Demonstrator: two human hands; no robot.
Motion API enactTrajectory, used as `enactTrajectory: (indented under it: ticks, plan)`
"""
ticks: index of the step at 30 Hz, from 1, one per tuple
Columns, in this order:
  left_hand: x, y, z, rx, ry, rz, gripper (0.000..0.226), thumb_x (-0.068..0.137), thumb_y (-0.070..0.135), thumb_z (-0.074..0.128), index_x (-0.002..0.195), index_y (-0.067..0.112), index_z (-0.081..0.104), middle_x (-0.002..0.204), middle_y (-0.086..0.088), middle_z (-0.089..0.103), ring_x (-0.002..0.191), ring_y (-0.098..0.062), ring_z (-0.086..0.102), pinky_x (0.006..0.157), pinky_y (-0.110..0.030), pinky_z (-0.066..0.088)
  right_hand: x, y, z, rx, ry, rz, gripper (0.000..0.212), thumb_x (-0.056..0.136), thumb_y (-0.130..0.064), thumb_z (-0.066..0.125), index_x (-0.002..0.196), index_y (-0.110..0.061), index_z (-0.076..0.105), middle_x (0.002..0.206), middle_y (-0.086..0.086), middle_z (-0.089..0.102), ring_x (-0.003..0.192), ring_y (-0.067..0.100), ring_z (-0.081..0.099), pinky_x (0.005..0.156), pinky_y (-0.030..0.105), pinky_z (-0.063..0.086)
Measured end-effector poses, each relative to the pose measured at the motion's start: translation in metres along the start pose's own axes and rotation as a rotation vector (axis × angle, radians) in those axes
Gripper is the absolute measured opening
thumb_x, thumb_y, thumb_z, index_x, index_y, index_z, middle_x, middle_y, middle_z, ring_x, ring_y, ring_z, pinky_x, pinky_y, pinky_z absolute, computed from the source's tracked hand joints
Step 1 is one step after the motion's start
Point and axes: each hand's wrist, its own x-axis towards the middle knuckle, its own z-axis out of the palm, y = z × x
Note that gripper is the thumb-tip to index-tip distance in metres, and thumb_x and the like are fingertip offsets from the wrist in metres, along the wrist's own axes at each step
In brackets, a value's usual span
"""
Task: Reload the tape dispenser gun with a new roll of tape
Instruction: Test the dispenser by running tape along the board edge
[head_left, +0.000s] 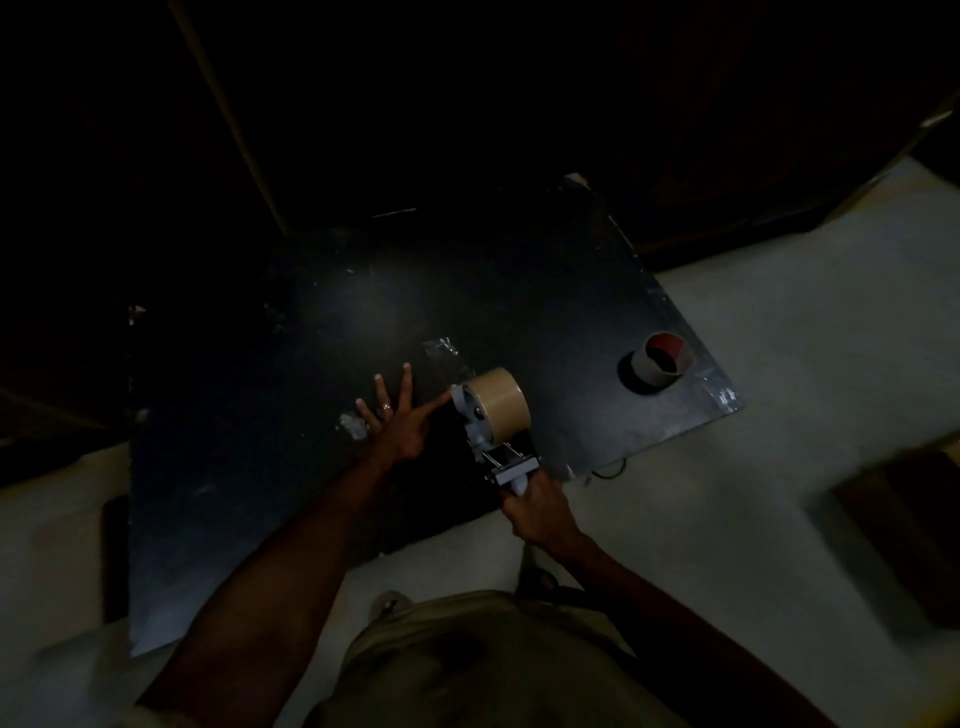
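now the right hand (537, 512) grips the tape gun (491, 436) by its handle above the black board (311, 467) so it stays steady, while the flat left hand (397, 418) pushes the new brown roll (498, 397) on.

Both forearms are bare to above the elbow. The left hand (396, 427) carries a thin band ring (387, 407) on one finger; the right hand (537, 508) wears nothing. A khaki or olive garment (467, 670), dim in the low light, covers the torso, creased across its front.
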Motion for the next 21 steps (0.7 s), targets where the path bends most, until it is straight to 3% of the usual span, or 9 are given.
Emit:
enactTrajectory:
  ticks: [3,5,8,10,14,16,19,21]
  plan:
    - [-0.012,-0.001,0.01,0.041,0.035,0.012,0.053,0.094,0.042,0.041,0.139,0.058,0.02,0.157,0.001,-0.026,0.14,-0.042,-0.029,0.107,-0.07,-0.012,-0.003,-0.007,-0.003,-0.012,0.011,0.013,0.027,0.073,-0.045,0.041,0.057,-0.038,0.02,0.06,0.014,0.05,0.058,0.021,0.046,0.059,0.038,0.044]
    - [-0.02,-0.003,0.017,0.076,0.043,0.033,0.053,0.092,0.05,0.038,0.141,0.057,0.017,0.158,0.002,-0.024,0.141,-0.04,-0.026,0.109,-0.07,-0.01,-0.003,-0.005,-0.003,0.002,0.005,-0.012,0.03,0.076,-0.043,0.042,0.055,-0.037,0.021,0.06,0.016,0.053,0.056,0.023,0.046,0.056,0.044,0.05]
    - [-0.03,-0.005,0.024,0.095,0.078,0.07,0.065,0.082,0.063,0.029,0.143,0.055,0.009,0.158,0.002,-0.023,0.142,-0.041,-0.024,0.108,-0.071,-0.008,-0.002,-0.003,-0.004,-0.056,-0.015,0.063,0.021,0.074,-0.048,0.045,0.061,-0.039,0.031,0.074,0.012,0.058,0.07,0.029,0.06,0.069,0.047,0.055]
    - [-0.034,-0.006,0.026,0.1,0.07,0.078,0.071,0.079,0.071,0.028,0.143,0.055,0.001,0.157,0.002,-0.026,0.141,-0.041,-0.027,0.107,-0.072,-0.01,0.003,0.004,0.003,-0.022,0.018,0.049,0.027,0.075,-0.04,0.046,0.059,-0.034,0.026,0.069,0.017,0.055,0.069,0.038,0.058,0.067,0.051,0.051]
    - [-0.045,-0.002,0.032,0.103,0.081,0.081,0.079,0.066,0.08,0.008,0.138,0.057,-0.015,0.156,0.001,-0.029,0.14,-0.04,-0.028,0.106,-0.071,-0.014,0.001,-0.003,-0.001,-0.027,-0.001,0.026,0.032,0.073,-0.035,0.046,0.052,-0.016,0.032,0.058,0.019,0.052,0.06,0.04,0.055,0.058,0.052,0.048]
    - [-0.048,0.0,0.035,0.083,0.089,0.061,0.078,0.066,0.082,0.01,0.134,0.059,-0.021,0.157,0.002,-0.028,0.141,-0.039,-0.028,0.105,-0.071,-0.013,-0.003,-0.01,-0.004,-0.031,-0.008,0.012,0.028,0.073,-0.036,0.044,0.052,-0.023,0.03,0.062,0.023,0.055,0.063,0.045,0.056,0.06,0.052,0.05]
    - [-0.049,0.005,0.035,0.069,0.068,0.029,0.08,0.065,0.085,0.017,0.136,0.062,-0.015,0.156,0.006,-0.03,0.141,-0.037,-0.028,0.104,-0.072,-0.013,-0.008,-0.013,-0.006,-0.062,-0.02,0.04,0.024,0.076,-0.033,0.048,0.065,-0.012,0.052,0.077,0.027,0.061,0.076,0.046,0.061,0.069,0.05,0.052]
    - [-0.05,0.009,0.028,0.062,0.036,0.006,0.081,0.071,0.082,0.031,0.138,0.061,-0.009,0.156,0.007,-0.03,0.142,-0.036,-0.027,0.105,-0.074,-0.01,-0.011,-0.009,-0.005,-0.076,0.003,0.011,0.025,0.076,-0.035,0.045,0.065,-0.012,0.044,0.074,0.027,0.061,0.072,0.044,0.061,0.065,0.048,0.052]
